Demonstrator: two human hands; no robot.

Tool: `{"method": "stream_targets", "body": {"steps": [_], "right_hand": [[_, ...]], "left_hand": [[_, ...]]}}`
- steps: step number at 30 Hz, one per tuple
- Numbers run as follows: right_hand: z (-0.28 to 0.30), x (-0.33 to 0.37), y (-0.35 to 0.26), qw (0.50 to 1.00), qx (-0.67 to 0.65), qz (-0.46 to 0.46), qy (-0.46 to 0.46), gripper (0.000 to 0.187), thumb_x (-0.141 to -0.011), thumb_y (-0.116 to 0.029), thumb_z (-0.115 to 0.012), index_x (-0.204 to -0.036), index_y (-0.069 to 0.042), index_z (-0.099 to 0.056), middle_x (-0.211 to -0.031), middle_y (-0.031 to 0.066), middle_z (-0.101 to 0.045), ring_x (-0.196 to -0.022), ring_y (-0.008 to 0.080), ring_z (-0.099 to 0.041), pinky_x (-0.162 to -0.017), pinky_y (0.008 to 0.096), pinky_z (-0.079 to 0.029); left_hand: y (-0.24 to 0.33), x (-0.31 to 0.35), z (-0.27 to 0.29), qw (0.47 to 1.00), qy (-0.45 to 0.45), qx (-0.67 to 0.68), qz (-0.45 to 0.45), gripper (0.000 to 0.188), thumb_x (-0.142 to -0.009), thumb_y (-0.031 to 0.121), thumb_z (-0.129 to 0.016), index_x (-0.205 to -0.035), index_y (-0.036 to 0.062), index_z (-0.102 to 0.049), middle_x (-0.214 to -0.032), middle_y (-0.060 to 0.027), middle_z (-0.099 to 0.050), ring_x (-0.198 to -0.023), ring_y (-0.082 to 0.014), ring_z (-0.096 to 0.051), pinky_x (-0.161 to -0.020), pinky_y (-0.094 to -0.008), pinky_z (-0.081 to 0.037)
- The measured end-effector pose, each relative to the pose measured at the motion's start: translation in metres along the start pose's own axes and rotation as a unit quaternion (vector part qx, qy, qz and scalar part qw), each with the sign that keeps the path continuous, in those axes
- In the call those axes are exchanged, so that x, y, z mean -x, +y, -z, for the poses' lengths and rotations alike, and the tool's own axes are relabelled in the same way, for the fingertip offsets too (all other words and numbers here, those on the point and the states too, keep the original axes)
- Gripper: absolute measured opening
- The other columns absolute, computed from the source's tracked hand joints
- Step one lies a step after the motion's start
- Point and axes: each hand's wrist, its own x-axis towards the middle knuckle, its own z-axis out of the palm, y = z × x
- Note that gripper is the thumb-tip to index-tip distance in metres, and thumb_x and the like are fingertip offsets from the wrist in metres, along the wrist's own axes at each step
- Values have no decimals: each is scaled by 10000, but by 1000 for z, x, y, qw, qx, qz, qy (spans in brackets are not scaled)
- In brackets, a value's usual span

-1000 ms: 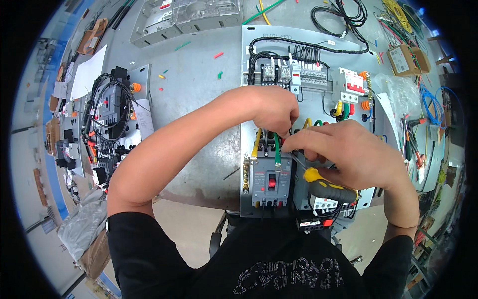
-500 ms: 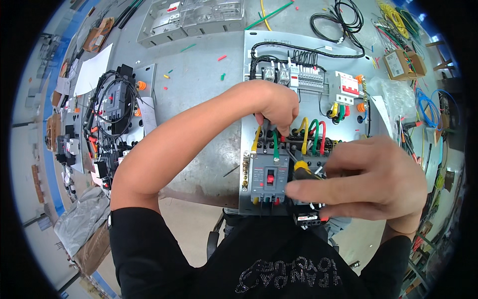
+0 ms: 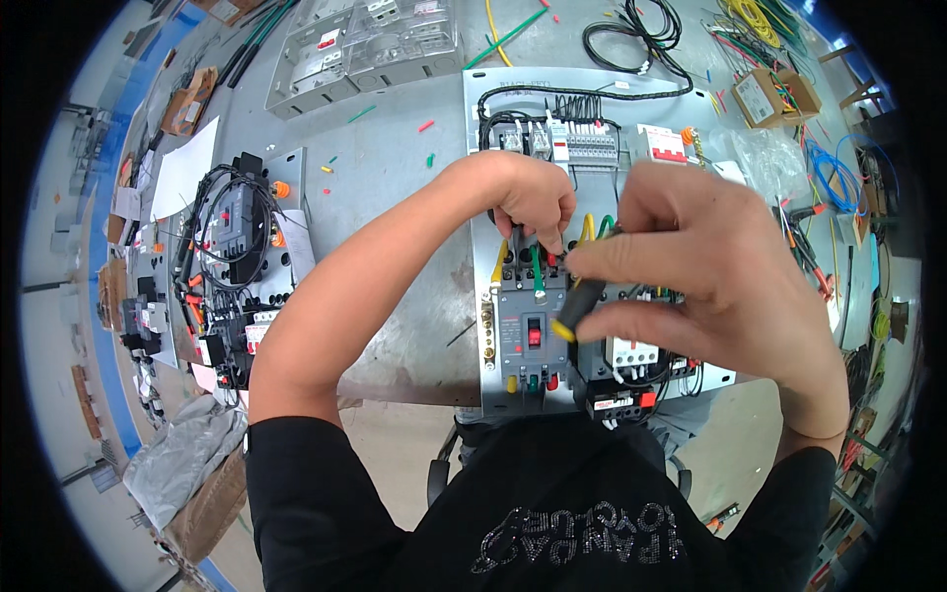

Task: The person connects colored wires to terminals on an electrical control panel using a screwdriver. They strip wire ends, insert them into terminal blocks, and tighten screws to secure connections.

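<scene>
Both hands close, fingers curled

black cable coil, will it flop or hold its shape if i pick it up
The coil will probably flop somewhat, since its loops lie loose and uneven. It may also spring a little, given its smooth, rounded bends. Perhaps it drags: strands seem to run onto the panel.

The person wears a black T-shirt with short sleeves at seven and four o'clock and glittery lettering at five.
</scene>
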Motion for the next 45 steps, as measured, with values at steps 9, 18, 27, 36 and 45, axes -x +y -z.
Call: {"method": "stream_targets", "body": {"steps": [9, 18, 27, 36, 45], "right_hand": [[-25, -17, -8, 985, -126, -116, 12, 327, -919, -150, -815, -1221, -45, -747, -728, 114, -644, -638, 267, -645, -636, 395, -511], [-7, 1, 6, 989, -115, -89, 17, 274, -859, -241, -885, -1046, -50, -825, -740, 81, -643, -713, 205, -687, -670, 357, -555], [-36, -2, 12, 984, 69, 45, 155, 280, -913, -319, -813, -1031, -80, -729, -752, 144, -671, -742, 345, -721, -646, 495, -557], [7, -1, 1, 935, -267, -190, -133, 339, -973, -189, -777, -1268, -22, -752, -742, 82, -699, -687, 181, -726, -624, 344, -553], [-24, 8, 5, 992, 60, 32, 108, 347, -887, -255, -828, -1144, -25, -784, -821, 165, -732, -822, 352, -738, -760, 466, -577]], "left_hand": [[-32, -22, -6, 994, 6, 23, -102, 343, -886, 340, -870, -1122, 115, -763, -987, -42, -721, -907, -169, -702, -709, -345, -639], [-17, -6, -5, 996, 7, 16, -89, 335, -877, 321, -850, -1134, 126, -761, -980, -31, -719, -894, -160, -695, -692, -337, -623], [-19, 1, -4, 996, 40, 32, -74, 330, -868, 302, -830, -1146, 138, -759, -972, -20, -716, -882, -151, -689, -674, -328, -607], [-14, 8, -4, 996, 47, 33, -63, 332, -859, 283, -810, -1158, 149, -756, -965, -8, -714, -870, -142, -683, -657, -320, -591], [-12, 6, -6, 996, 51, 32, -64, 338, -850, 264, -790, -1169, 161, -754, -958, 3, -711, -857, -133, -676, -640, -311, -575]]}}
